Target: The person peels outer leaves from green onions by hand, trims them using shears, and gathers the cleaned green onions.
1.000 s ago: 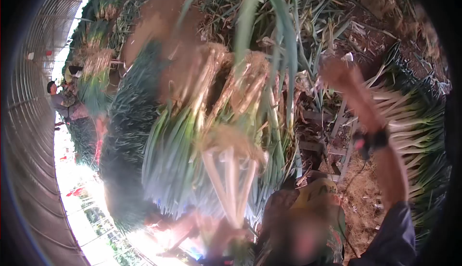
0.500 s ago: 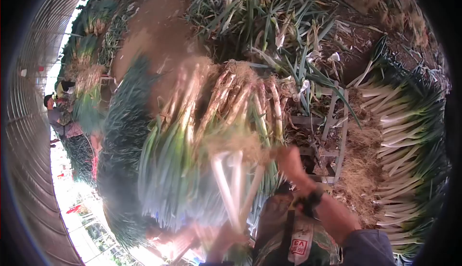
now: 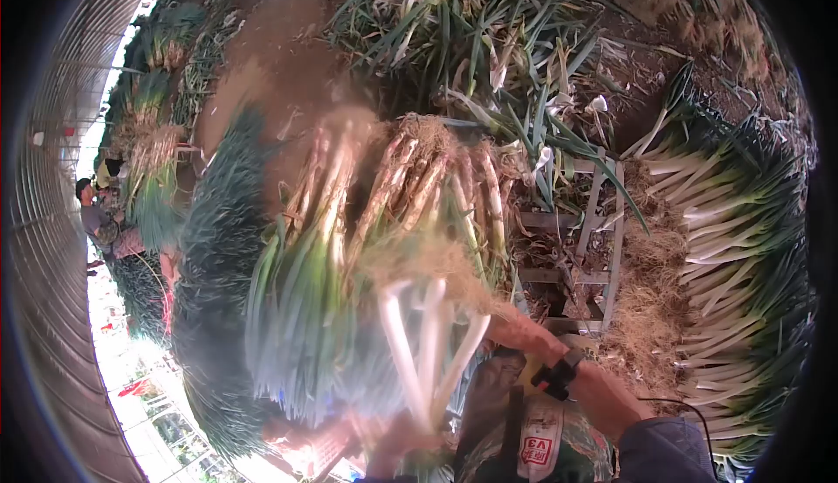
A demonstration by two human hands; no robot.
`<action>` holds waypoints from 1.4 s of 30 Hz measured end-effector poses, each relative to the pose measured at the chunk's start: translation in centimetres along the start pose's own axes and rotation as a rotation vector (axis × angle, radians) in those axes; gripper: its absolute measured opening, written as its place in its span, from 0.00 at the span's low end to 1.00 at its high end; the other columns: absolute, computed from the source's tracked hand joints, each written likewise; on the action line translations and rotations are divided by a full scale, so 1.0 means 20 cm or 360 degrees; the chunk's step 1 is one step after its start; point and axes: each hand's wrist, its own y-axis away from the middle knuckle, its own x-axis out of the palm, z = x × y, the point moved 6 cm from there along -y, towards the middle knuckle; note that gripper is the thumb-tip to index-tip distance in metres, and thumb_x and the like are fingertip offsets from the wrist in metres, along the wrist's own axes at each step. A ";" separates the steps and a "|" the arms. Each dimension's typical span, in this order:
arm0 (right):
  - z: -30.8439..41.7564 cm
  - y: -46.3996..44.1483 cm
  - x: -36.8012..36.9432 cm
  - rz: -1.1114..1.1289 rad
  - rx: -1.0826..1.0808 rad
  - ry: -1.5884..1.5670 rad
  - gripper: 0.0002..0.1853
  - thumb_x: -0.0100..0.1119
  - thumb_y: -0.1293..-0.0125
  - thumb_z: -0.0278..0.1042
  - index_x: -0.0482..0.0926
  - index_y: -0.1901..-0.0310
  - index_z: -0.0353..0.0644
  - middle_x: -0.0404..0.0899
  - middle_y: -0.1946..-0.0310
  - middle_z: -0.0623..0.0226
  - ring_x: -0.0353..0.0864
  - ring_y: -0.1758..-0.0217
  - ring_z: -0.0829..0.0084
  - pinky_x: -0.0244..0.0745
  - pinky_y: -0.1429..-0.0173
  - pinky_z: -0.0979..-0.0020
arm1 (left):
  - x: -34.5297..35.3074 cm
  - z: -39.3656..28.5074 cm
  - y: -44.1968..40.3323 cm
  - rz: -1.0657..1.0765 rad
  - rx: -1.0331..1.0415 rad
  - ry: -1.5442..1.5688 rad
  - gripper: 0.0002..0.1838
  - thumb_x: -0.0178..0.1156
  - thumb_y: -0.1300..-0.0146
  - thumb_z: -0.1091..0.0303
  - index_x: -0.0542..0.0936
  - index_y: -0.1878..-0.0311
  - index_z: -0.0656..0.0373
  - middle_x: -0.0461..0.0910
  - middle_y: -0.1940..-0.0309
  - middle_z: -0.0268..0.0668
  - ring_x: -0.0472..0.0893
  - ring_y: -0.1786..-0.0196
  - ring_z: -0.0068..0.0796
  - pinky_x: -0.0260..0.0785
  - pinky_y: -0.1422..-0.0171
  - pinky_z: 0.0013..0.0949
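Note:
Several green onions (image 3: 429,334) with clean white shanks and bushy tan roots stand root-end up in front of me. My left hand (image 3: 401,438), blurred at the bottom of the view, is closed around their lower stalks. My right hand (image 3: 502,324) reaches in from the right beside the roots; its fingers are hidden by the root tangle, so I cannot see whether it grips. Just beyond lies a pile of unpeeled green onions (image 3: 423,186) with brownish shanks, their leaves pointing toward me.
Cleaned green onions (image 3: 711,260) lie in a long row on the right, roots inward. A slatted metal frame (image 3: 607,247) stands between. Leaf waste (image 3: 463,37) covers the ground ahead. More bundles lie left, where another person (image 3: 100,221) sits.
My right hand has moved down and left, behind the roots of the held green onions. The held shanks have spread apart slightly. My left hand stays low, around the stalks.

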 end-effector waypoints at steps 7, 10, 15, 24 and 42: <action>0.01 -0.17 -0.24 -0.0647 -0.0204 -0.0516 0.17 0.54 0.26 0.36 0.77 0.43 0.34 0.83 0.64 0.65 0.81 0.71 0.70 0.81 0.66 0.73 | 0.08 0.04 -0.05 0.0200 0.0014 0.0127 0.31 0.77 0.51 0.73 0.80 0.41 0.61 0.84 0.54 0.36 0.84 0.53 0.31 0.77 0.47 0.37; 0.14 -0.28 -0.77 -0.1006 -0.0114 -0.0429 0.14 0.63 0.31 0.36 0.82 0.53 0.33 0.83 0.69 0.62 0.81 0.73 0.72 0.76 0.71 0.72 | 0.10 0.00 -0.02 0.0146 0.0062 -0.0066 0.31 0.77 0.50 0.72 0.79 0.41 0.62 0.84 0.54 0.38 0.85 0.53 0.34 0.77 0.46 0.39; 0.69 -0.35 -0.95 -0.0706 0.0028 0.1406 0.32 0.63 0.32 0.32 0.66 0.29 0.34 0.84 0.58 0.58 0.76 0.74 0.75 0.74 0.75 0.72 | 0.12 -0.02 0.01 0.0147 -0.0061 0.0122 0.34 0.77 0.49 0.72 0.75 0.38 0.63 0.83 0.54 0.39 0.85 0.52 0.34 0.79 0.46 0.39; 0.43 -0.18 -0.04 0.0174 -0.0366 0.1728 0.17 0.69 0.34 0.42 0.80 0.54 0.36 0.75 0.78 0.68 0.76 0.79 0.69 0.72 0.79 0.66 | 0.06 0.13 -0.14 0.0005 0.0090 -0.0231 0.41 0.78 0.50 0.73 0.71 0.31 0.61 0.81 0.52 0.38 0.84 0.50 0.31 0.80 0.48 0.36; 0.55 -0.25 -0.16 -0.0004 -0.0459 0.1994 0.05 0.56 0.32 0.29 0.79 0.58 0.41 0.78 0.75 0.67 0.77 0.77 0.72 0.75 0.77 0.63 | 0.09 0.11 -0.22 0.0025 0.0258 -0.0330 0.44 0.81 0.54 0.65 0.72 0.32 0.61 0.82 0.55 0.35 0.82 0.53 0.31 0.77 0.49 0.38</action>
